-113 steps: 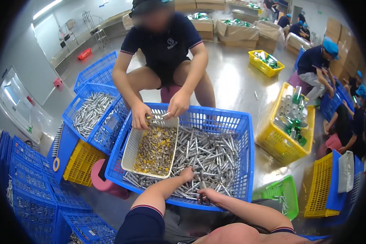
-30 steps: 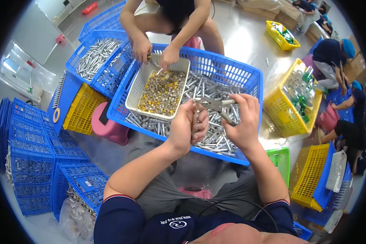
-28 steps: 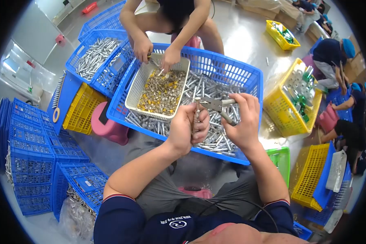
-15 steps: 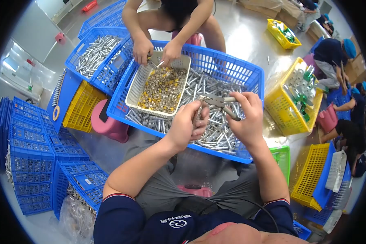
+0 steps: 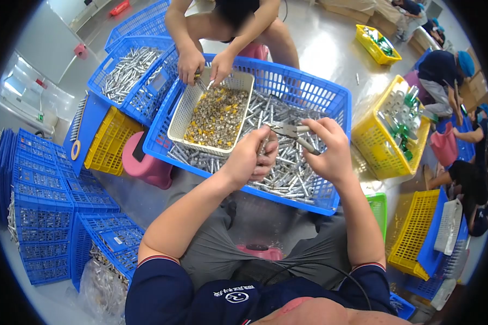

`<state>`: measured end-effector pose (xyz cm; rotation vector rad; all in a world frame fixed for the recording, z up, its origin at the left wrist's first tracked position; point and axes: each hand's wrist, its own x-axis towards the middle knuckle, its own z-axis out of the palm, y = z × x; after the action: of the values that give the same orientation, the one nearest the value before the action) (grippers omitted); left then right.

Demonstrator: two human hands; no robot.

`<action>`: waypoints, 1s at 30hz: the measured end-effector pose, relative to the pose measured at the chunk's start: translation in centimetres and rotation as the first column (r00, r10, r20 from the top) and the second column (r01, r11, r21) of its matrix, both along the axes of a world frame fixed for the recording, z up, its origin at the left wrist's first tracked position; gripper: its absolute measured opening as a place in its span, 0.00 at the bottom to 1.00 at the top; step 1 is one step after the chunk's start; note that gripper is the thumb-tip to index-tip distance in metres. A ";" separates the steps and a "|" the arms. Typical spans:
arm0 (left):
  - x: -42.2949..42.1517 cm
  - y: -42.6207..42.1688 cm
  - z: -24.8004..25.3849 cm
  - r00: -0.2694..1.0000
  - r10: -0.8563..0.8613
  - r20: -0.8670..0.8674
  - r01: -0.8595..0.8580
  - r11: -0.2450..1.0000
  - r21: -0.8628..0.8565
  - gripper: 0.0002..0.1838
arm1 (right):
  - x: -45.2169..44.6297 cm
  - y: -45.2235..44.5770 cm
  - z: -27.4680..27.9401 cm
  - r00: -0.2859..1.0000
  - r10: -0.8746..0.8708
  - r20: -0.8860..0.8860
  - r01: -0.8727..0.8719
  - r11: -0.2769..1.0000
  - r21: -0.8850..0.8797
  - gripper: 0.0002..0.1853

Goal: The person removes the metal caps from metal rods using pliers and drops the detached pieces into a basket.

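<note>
In my right hand are pliers with pale grey handles, the handles spread apart between thumb and fingers. Their jaws meet the tip of a silvery metal bolt pinched in my left hand; my fingers hide most of it. Both hands are above a large blue basket holding many loose silvery bolts. A cream perforated tray, resting in the basket to my left, contains small metal and yellow pieces.
Opposite me, a co-worker's hands work with a tool over the tray. Beside it stands another blue basket of bolts. A pink stool and stacked blue crates are at left; a yellow basket of green-and-clear items is at right.
My pliers and right hand have shifted slightly, jaws staying at the bolt in my left hand. The co-worker's hand opposite has moved a little left. At far right a pink container has been raised.
</note>
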<state>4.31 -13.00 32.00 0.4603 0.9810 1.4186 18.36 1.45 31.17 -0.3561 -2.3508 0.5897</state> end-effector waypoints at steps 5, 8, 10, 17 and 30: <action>0.1 0.2 -0.3 0.999 -0.015 -0.047 0.015 1.000 0.005 0.24 | 0.3 0.1 0.3 0.999 0.000 0.033 -0.002 0.998 0.058 0.26; 0.0 0.3 -0.4 0.993 0.013 -0.115 -0.013 1.000 0.005 0.26 | 0.3 -0.2 0.4 0.999 -0.013 0.046 0.011 0.998 0.057 0.27; 0.0 0.4 -0.4 0.989 0.028 -0.148 -0.029 1.000 -0.008 0.27 | 0.3 -0.2 0.4 0.999 -0.005 0.040 0.003 0.999 0.052 0.26; 0.2 0.4 -0.6 0.995 -0.006 -0.104 0.003 0.999 -0.032 0.29 | 0.1 0.8 -0.4 0.987 0.154 0.050 -0.144 0.977 -0.160 0.26; 0.6 0.5 -0.5 0.998 -0.053 -0.043 0.049 0.995 -0.089 0.30 | 0.6 1.2 -0.3 0.960 0.243 0.142 -0.194 0.938 -0.288 0.29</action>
<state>4.91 -12.46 31.49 0.4509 1.0573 1.3189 18.92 2.66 30.83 -0.2779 -2.5013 1.0332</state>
